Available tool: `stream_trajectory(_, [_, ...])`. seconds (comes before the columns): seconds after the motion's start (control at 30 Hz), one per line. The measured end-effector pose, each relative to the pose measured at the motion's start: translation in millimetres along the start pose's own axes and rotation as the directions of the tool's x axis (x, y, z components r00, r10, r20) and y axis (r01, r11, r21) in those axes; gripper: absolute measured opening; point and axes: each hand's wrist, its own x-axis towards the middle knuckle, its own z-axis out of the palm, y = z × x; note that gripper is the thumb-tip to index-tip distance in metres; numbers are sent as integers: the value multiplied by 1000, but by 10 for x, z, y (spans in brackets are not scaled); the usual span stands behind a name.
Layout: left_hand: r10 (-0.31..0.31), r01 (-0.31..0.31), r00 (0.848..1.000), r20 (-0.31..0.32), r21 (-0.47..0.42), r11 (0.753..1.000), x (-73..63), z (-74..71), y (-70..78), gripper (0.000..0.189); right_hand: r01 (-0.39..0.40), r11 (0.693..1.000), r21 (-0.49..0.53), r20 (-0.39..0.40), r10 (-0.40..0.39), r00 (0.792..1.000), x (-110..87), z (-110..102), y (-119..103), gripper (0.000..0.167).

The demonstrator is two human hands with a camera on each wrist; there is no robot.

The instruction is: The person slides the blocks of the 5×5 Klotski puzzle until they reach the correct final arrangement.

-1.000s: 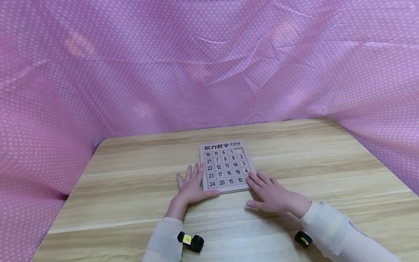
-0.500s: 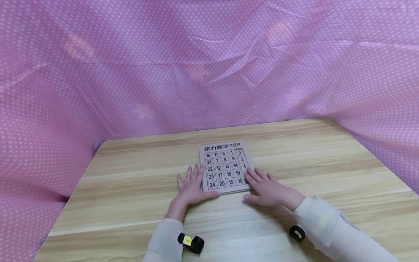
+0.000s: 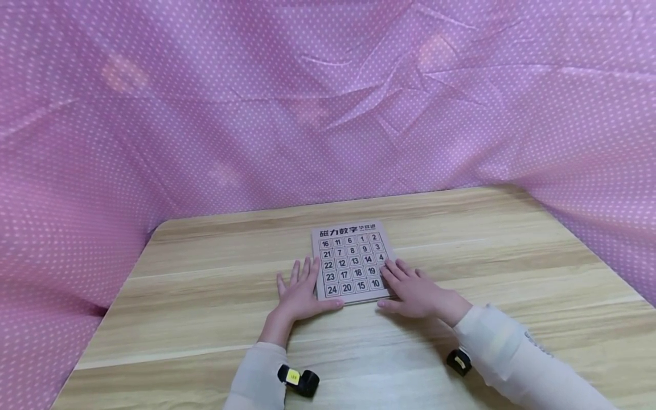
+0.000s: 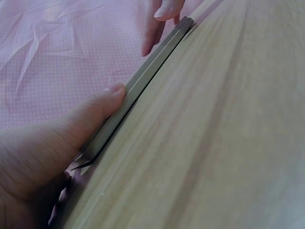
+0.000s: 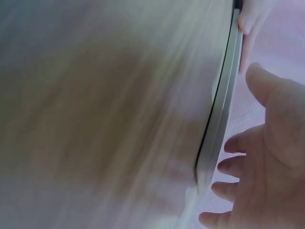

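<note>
A pale number sliding puzzle [image 3: 353, 232] lies flat on the table, its numbered tiles in rows under a printed heading. My left hand [image 3: 299, 296] braces its near left corner, straight fingers spread along the left side and thumb against the front edge; the left wrist view shows that thumb [image 4: 102, 102] on the edge. My right hand [image 3: 417, 293] reaches in from the right, its fairly straight fingertips over the right column below tile 4 [image 3: 381, 257]. Those fingers hide the column's lower end. In the right wrist view, the right hand [image 5: 271, 148] has its fingers apart beside the board's edge.
The wooden table [image 3: 205, 319] spreads around the puzzle on every side. A pink polka-dot cloth [image 3: 318, 114] hangs behind the table and down both sides. Black wrist devices [image 3: 306, 382] sit at both sleeves.
Tiles 2, 3 and 4 in the right column have slid up one row, filling the gap at top right. My right hand has moved a little left and forward. The left hand stays put.
</note>
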Motion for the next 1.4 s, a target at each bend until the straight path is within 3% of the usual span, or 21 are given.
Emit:
stream_trajectory(0.23, [5, -5, 1000, 3, -2, 1000, 5, 7, -14, 115, 103, 992, -66, 30, -101, 994, 91, 22, -287, 72])
stream_trajectory(0.5, [13, -12, 1000, 8, -9, 1000, 14, 3, -37, 114, 202, 977, -70, 61, -198, 978, 250, 80, -585, 65])
stream_trajectory(0.8, [19, -19, 1000, 6, -3, 1000, 25, -13, -35, 112, 173, 984, -42, 95, -169, 981, 335, 64, -636, 56])
stream_trajectory(1.4, [3, -3, 1000, 13, -9, 1000, 51, -41, -32, 115, 131, 991, -13, 90, -129, 988, 194, -20, -465, 53])
